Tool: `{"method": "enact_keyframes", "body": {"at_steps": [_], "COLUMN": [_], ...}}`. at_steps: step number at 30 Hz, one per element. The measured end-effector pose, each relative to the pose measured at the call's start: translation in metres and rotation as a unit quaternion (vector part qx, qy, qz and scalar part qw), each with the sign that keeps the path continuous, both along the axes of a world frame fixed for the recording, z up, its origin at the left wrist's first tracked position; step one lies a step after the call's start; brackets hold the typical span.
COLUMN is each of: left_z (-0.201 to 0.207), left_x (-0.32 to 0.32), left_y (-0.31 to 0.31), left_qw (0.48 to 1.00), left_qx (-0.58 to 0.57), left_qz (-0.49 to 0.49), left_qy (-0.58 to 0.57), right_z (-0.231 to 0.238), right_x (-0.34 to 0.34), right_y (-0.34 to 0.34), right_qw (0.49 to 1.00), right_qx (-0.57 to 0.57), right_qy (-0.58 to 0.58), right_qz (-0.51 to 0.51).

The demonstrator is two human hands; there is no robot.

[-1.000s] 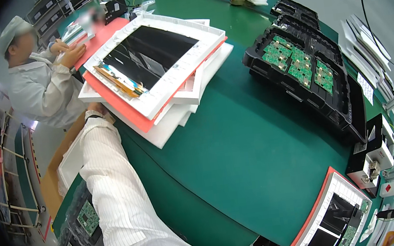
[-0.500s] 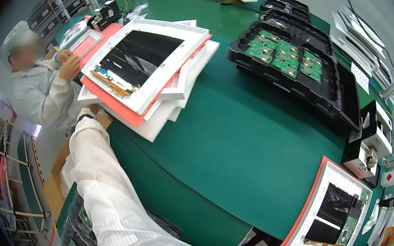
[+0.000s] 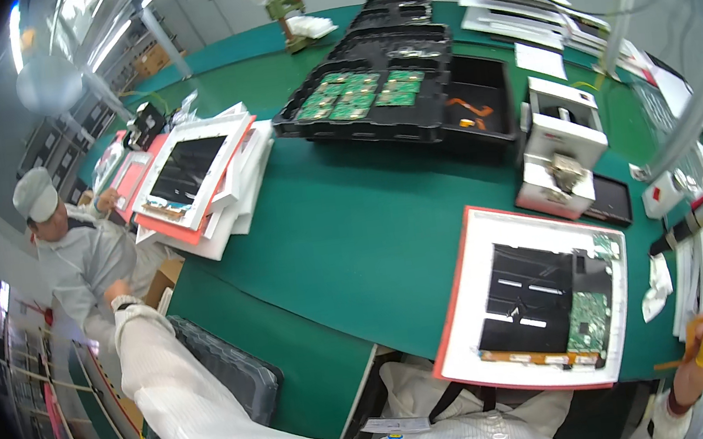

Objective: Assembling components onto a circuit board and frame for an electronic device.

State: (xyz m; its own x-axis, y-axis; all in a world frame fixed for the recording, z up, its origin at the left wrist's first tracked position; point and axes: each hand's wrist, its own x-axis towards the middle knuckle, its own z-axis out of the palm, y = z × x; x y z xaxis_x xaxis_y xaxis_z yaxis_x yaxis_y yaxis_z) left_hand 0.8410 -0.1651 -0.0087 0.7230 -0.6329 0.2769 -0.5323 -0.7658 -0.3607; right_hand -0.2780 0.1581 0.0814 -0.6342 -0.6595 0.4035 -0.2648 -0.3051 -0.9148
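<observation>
My left arm reaches out to the far left. My left hand is small beside the co-worker's sleeve, its fingers hidden. At the lower right edge my right hand is raised beside the table, fingers bent and apart, with yellow coverings that look like finger cots. Nothing shows in its grasp. Nearest to it lies a white frame on a red-pink foam sheet, holding a black panel, a green circuit board and an orange-brown strip along its near edge.
A stack of white frames and foam stands left on the green table. Black trays with green boards stand at the back. A white device is at the right. A co-worker stands left; a clear plastic tray lies below my arm.
The view has swung right, bringing the near white frame fully into sight. My right hand has come up into clear view. My left hand now shows away from the stack, by the co-worker's sleeve.
</observation>
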Motion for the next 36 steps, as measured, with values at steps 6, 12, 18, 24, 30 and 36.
{"method": "enact_keyframes", "body": {"at_steps": [6, 12, 18, 24, 30, 36], "left_z": [0.162, 0.244, 0.162, 0.093, 0.082, 0.071], "left_x": [-0.103, -0.512, -0.843, -0.944, -0.938, -0.917], "left_y": [0.011, 0.010, 0.117, 0.159, 0.161, 0.156], "left_qw": [0.833, 0.472, 0.492, 0.327, 0.390, 0.365], "left_qx": [-0.497, -0.603, -0.058, 0.238, 0.255, 0.183], "left_qz": [-0.240, -0.541, -0.708, -0.557, -0.514, -0.465], "left_qy": [-0.034, 0.349, 0.503, 0.726, 0.720, 0.785], "right_z": [-0.012, -0.020, -0.029, -0.046, -0.040, -0.065], "right_x": [-0.012, -0.034, -0.036, 0.001, 0.006, -0.076], "right_y": [-0.043, -0.047, -0.035, -0.033, -0.030, -0.103], "right_qw": [0.997, 0.974, 0.963, 0.957, 0.958, 0.908], "right_qx": [0.048, 0.095, 0.097, 0.115, 0.185, 0.210], "right_qy": [0.005, -0.145, -0.172, -0.129, -0.024, 0.329], "right_qz": [0.052, 0.146, 0.183, 0.233, 0.217, -0.154]}}
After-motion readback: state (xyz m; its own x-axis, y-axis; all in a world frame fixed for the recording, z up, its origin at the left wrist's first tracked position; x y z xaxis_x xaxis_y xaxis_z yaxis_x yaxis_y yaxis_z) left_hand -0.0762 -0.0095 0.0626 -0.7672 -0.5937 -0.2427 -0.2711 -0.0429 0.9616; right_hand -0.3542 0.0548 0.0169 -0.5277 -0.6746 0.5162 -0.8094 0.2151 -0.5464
